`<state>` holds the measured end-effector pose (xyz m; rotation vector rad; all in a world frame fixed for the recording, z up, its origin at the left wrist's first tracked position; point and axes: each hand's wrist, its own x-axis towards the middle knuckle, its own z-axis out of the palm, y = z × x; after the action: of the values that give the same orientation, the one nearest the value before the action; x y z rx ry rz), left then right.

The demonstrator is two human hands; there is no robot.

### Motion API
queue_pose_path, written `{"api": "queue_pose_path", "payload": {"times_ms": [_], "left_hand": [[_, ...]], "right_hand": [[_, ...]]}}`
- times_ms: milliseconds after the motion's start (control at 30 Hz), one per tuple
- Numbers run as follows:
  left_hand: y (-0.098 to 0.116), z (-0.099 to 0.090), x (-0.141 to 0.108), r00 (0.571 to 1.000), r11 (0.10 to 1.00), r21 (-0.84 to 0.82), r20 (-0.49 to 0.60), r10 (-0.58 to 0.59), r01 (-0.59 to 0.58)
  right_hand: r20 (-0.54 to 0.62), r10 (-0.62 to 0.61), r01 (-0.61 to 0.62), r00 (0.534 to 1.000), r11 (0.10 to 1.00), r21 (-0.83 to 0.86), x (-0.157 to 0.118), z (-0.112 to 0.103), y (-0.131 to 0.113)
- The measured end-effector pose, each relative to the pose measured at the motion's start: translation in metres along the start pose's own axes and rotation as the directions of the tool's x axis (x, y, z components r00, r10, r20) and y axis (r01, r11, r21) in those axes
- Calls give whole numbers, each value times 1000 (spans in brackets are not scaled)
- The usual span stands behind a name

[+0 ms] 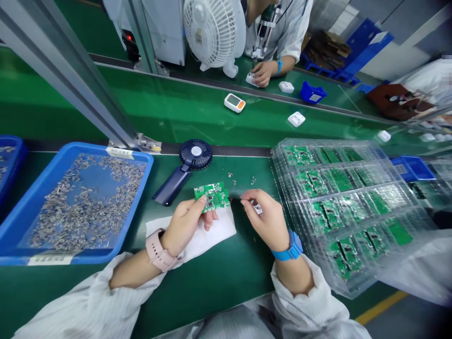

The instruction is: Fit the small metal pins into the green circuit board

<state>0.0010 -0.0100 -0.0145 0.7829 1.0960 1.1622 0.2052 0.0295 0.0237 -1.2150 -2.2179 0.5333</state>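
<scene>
My left hand (189, 219) grips a green circuit board (213, 197) by its lower left edge, thumb on top. Just right of the board, my right hand (266, 216) is closed in a pinch. Whatever sits between its fingertips is too small to make out. Beneath that hand a small white-and-dark piece (257, 208) partly shows. A white cloth or paper sheet (197, 245) lies under my left hand. Several tiny metal parts (234, 181) are scattered on the green table beyond the board.
A blue tray (136, 207) of many small metal parts stands left. A dark handheld fan (180, 172) lies behind the board. Clear plastic trays (319, 249) with circuit boards are stacked right. On the belt (169, 108) is a white device (234, 103). A co-worker's hand (263, 73) works opposite.
</scene>
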Motion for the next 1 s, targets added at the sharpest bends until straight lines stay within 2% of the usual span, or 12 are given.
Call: {"api": "queue_pose_path", "payload": {"times_ms": [67, 167, 600, 833, 1000], "left_hand": [[0, 1, -1, 1000, 1000, 26, 1, 12, -12], [2, 3, -2, 1000, 999, 47, -1, 17, -17], [10, 5, -5, 1000, 991, 131, 31, 4, -8], [14, 6, -6, 998, 983, 177, 31, -53, 47], [14, 6, -7, 998, 984, 172, 31, -54, 48]], "right_hand": [[-35, 6, -3, 999, 998, 66, -1, -2, -2], [-10, -79, 79, 997, 992, 97, -1, -2, -4], [12, -187, 184, 982, 975, 121, 0, 2, -2], [57, -168, 161, 984, 980, 116, 2, 4, -4], [31, -173, 168, 984, 978, 124, 1, 3, -6]]}}
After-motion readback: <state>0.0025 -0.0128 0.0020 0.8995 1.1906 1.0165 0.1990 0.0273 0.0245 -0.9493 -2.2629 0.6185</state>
